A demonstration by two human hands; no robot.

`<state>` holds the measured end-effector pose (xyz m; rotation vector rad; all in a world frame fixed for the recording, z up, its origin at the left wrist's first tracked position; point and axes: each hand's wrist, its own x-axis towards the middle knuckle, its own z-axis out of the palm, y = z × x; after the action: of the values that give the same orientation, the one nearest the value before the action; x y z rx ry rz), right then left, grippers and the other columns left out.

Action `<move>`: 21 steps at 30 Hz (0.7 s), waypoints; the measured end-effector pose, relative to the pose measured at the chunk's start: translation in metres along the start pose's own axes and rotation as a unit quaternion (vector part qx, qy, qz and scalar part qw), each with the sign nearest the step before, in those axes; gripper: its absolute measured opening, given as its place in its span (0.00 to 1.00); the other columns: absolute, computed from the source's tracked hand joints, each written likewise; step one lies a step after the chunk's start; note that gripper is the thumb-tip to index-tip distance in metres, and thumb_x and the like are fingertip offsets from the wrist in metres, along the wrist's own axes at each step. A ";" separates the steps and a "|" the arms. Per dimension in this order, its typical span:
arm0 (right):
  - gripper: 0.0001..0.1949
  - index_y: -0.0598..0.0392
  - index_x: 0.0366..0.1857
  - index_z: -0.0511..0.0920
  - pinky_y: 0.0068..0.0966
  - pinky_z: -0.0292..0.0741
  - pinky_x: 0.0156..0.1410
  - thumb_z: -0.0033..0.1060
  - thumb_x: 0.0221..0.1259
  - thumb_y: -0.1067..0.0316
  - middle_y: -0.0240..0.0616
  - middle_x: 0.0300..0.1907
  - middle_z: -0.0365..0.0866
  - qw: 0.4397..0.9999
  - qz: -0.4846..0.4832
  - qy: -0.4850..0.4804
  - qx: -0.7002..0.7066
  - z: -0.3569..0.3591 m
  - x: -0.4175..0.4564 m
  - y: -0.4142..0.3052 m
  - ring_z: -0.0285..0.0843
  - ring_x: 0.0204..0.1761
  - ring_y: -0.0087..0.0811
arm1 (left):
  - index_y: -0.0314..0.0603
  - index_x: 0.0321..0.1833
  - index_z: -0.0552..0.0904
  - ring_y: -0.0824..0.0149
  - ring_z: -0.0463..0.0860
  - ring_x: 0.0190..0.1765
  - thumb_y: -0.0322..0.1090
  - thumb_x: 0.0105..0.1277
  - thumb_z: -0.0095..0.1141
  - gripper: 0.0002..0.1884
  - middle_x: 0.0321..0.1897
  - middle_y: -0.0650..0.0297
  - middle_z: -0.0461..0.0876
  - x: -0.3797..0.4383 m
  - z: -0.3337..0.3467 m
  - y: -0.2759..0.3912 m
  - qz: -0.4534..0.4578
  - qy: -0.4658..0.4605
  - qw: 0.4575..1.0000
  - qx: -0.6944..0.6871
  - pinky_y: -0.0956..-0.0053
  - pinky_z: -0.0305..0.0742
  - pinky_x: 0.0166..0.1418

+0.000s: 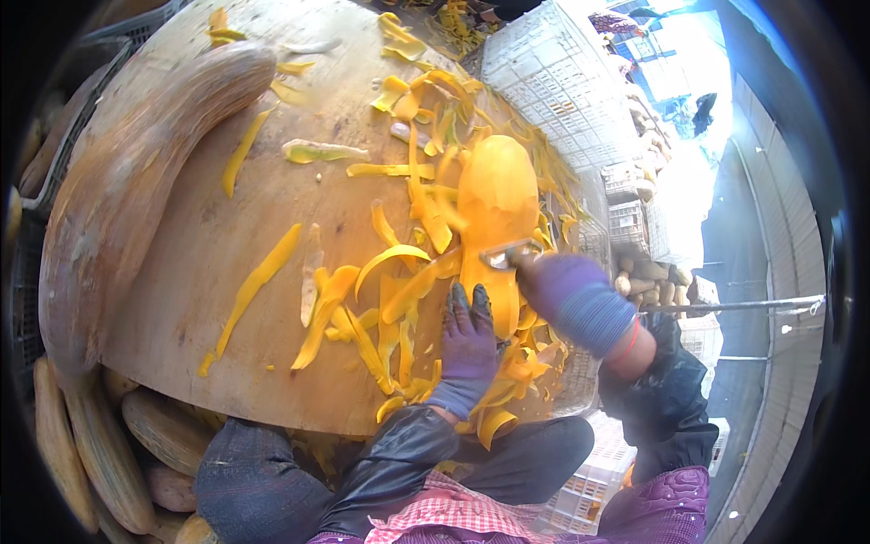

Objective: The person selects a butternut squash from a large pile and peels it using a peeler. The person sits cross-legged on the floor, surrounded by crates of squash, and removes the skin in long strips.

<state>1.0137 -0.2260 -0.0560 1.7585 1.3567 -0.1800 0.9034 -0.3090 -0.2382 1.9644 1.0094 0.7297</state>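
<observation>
A peeled orange squash point(498, 183) lies lengthwise on the wooden board point(224, 272). My right hand point(561, 282), in a purple glove with a blue cuff, is shut on a peeler point(511, 254), whose metal head lies across the squash's narrower middle. Motion blurs this hand a little. My left hand point(470, 340), gloved in purple with dark fingertips, rests against the squash's near end, fingers pointing away from me. Its grip on the squash is loose at most. Curled orange peel strips point(401, 299) lie about the squash and under my left hand.
A large unpeeled squash point(129, 183) lies curved along the board's left side. More whole squashes point(109, 442) are piled below its left edge. White plastic crates point(557, 81) stand at the far right, and another crate point(591, 469) sits beside my leg. A pole point(734, 305) juts in from the right.
</observation>
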 end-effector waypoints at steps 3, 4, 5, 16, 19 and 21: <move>0.22 0.37 0.71 0.69 0.48 0.81 0.50 0.48 0.75 0.57 0.52 0.43 0.87 0.969 0.059 0.179 0.161 -0.027 0.053 0.057 0.87 0.46 0.53 | 0.26 0.82 0.49 0.32 0.63 0.76 0.58 0.58 0.70 0.60 0.78 0.27 0.51 0.000 -0.003 -0.003 0.009 -0.001 1.000 -0.022 0.51 0.67 0.75; 0.21 0.37 0.70 0.71 0.47 0.80 0.53 0.48 0.75 0.57 0.53 0.45 0.87 0.958 0.086 0.196 0.189 -0.037 0.080 0.069 0.86 0.48 0.54 | 0.26 0.82 0.49 0.31 0.64 0.75 0.57 0.58 0.70 0.61 0.78 0.27 0.51 0.000 -0.004 -0.004 0.008 -0.001 0.999 -0.035 0.52 0.67 0.75; 0.21 0.38 0.69 0.72 0.46 0.79 0.56 0.48 0.74 0.57 0.54 0.48 0.87 0.950 0.093 0.216 0.207 -0.047 0.101 0.076 0.85 0.51 0.55 | 0.25 0.82 0.49 0.31 0.64 0.75 0.57 0.58 0.71 0.61 0.77 0.27 0.52 0.000 -0.005 -0.004 0.004 0.008 0.999 -0.050 0.52 0.67 0.75; 0.19 0.34 0.68 0.74 0.48 0.82 0.45 0.50 0.76 0.53 0.50 0.39 0.87 0.913 -0.019 0.269 0.307 0.025 0.015 0.064 0.86 0.40 0.54 | 0.25 0.81 0.55 0.31 0.62 0.76 0.58 0.61 0.69 0.56 0.77 0.29 0.53 -0.001 -0.005 -0.005 0.025 0.011 0.997 -0.078 0.51 0.66 0.77; 0.19 0.43 0.65 0.77 0.48 0.80 0.52 0.45 0.77 0.52 0.53 0.47 0.87 0.888 0.038 0.308 0.340 0.002 0.106 0.100 0.85 0.48 0.55 | 0.26 0.80 0.56 0.33 0.62 0.77 0.60 0.60 0.69 0.57 0.77 0.30 0.56 0.001 -0.009 -0.006 0.034 0.031 0.995 -0.087 0.51 0.66 0.77; 0.19 0.44 0.64 0.77 0.48 0.80 0.54 0.46 0.76 0.53 0.53 0.48 0.87 0.878 0.039 0.301 0.369 0.005 0.124 0.094 0.85 0.49 0.55 | 0.25 0.80 0.55 0.33 0.62 0.77 0.60 0.59 0.71 0.58 0.76 0.30 0.58 0.002 -0.013 -0.006 0.030 0.030 0.993 -0.111 0.52 0.66 0.77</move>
<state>1.1431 -0.1425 -0.0801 2.6637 1.7947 -0.1122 0.8925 -0.2997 -0.2368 1.7955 0.8664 0.8998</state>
